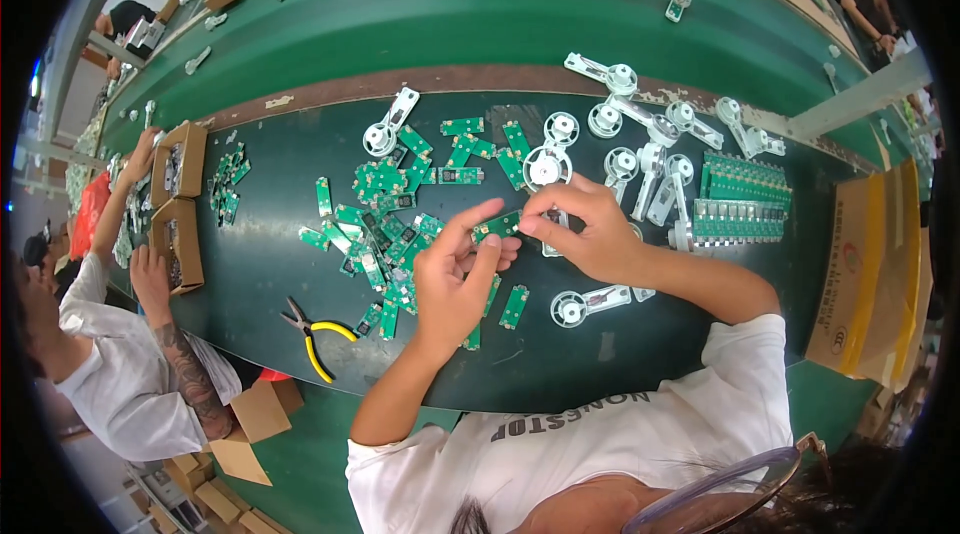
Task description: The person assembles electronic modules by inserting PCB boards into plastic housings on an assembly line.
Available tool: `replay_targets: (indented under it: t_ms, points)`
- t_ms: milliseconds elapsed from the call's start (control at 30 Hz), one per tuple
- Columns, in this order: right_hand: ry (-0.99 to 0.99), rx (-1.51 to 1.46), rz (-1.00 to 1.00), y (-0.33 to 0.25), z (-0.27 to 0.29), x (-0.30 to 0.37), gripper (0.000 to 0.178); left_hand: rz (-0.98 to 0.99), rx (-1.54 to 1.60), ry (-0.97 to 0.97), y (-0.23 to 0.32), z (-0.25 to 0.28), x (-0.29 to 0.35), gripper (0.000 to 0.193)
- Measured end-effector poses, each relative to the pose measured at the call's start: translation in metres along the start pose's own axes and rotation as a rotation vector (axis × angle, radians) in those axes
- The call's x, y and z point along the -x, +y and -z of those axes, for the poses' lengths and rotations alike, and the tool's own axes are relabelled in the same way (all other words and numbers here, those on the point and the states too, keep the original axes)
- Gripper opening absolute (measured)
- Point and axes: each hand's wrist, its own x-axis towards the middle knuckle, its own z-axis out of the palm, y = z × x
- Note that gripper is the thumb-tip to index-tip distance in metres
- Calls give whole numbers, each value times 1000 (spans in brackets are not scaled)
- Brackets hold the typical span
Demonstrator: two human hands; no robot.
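Observation:
Between the thumb and fingers of my left hand (pixel 452 284) is a small green circuit board (pixel 497 226), held just above the dark table. My right hand (pixel 595 229) pinches at the board's right end with thumb and forefinger; any tiny part between those fingertips is too small to make out. Loose green circuit boards (pixel 385 176) lie in a heap to the left of my hands. Beyond and right of my right hand are several white plastic housings with round ends (pixel 547 166), one partly hidden behind the fingers. Another white housing (pixel 570 309) lies nearer to me.
Yellow-handled pliers (pixel 318 334) lie near the table's front left. Stacked green board panels (pixel 742 219) sit at right, beside a large cardboard box (pixel 865 274). Small cardboard boxes (pixel 178 244) stand at left, where a co-worker's hand (pixel 150 279) rests. A green conveyor belt (pixel 400 34) runs behind.

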Motion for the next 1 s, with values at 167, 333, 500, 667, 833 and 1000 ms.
replay_targets:
  t_ms: [167,333,500,667,833,1000]
  points:
    - [33,74,31,-5,4,0,8,-96,141,56,-9,0,1,18]
    - [39,-275,-189,5,-5,6,6,-36,293,16,-11,-1,0,15]
    - [90,-161,-11,4,-7,6,6,-250,-248,56,-18,-4,-2,7]
    - [180,105,186,0,-7,7,9,-129,-267,82,-18,-5,1,11]
    - [77,101,109,-9,-10,10,11,-277,-344,151,-22,-9,2,13]
    - [113,-34,19,-5,-12,9,7,-377,-360,138,-19,-12,4,15]
